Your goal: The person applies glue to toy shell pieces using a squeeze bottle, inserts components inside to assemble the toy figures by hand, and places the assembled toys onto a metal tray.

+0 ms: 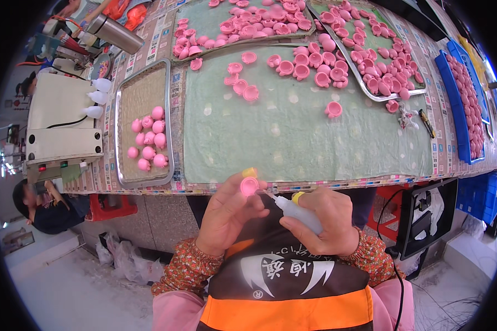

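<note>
In front of my apron, my left hand [226, 209] pinches a small pink cup-shaped plastic part [249, 186], its hollow side facing up. Yellow covers wrap a finger on each hand. My right hand [326, 218] is wrapped round a translucent squeeze bottle [302, 215], tilted so its thin nozzle points left at the pink part. Whether the tip touches the part I cannot tell. Just beyond my hands lies a green cloth [292, 143], with loose pink half-shells [301, 71] scattered over its far side.
A metal tray [171, 143] on the left holds round pink pieces. Heaped pink parts fill trays [364, 91] at the back. A blue crate [457, 132] of pink pieces stands at right. Beside the left tray is a beige box machine [61, 135]. Another person [49, 204] sits far left.
</note>
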`<state>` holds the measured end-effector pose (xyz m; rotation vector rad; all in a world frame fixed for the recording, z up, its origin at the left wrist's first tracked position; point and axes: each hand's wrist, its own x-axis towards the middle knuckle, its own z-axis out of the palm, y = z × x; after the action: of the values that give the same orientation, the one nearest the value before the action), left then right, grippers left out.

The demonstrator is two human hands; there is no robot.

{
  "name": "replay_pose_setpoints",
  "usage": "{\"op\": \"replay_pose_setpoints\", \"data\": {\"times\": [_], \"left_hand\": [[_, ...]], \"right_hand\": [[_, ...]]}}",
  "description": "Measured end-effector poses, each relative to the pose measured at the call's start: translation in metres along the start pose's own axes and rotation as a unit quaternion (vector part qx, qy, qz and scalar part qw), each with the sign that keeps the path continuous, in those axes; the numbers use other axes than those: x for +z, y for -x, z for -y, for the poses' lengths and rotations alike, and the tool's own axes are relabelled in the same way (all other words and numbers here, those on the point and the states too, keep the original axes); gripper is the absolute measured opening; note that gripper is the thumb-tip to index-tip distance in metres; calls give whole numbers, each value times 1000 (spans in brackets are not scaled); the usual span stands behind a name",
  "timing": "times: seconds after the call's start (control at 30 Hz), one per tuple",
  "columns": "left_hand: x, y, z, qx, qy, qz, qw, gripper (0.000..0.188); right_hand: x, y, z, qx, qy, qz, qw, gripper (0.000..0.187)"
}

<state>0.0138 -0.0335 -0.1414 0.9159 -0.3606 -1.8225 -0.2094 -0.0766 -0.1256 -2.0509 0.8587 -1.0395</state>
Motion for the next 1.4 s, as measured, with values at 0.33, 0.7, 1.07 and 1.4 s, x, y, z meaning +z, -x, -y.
{"op": "replay_pose_setpoints", "data": {"times": [0.33,0.7,1.07,1.4], "left_hand": [[2,-2,-3,-19,-3,7,1000,55],[-1,-4,-5,-44,-29,32,998,52],[-2,-5,-4,-61,-38,34,997,50],[-6,-5,-6,-53,-59,26,997,51]], "right_hand": [[-3,-3,0,13,-63,-11,998,35],[-4,-2,-2,10,-68,34,997,35],[-1,-8,2,14,-56,25,998,31],[-9,-6,1,21,-58,40,997,30]]}}
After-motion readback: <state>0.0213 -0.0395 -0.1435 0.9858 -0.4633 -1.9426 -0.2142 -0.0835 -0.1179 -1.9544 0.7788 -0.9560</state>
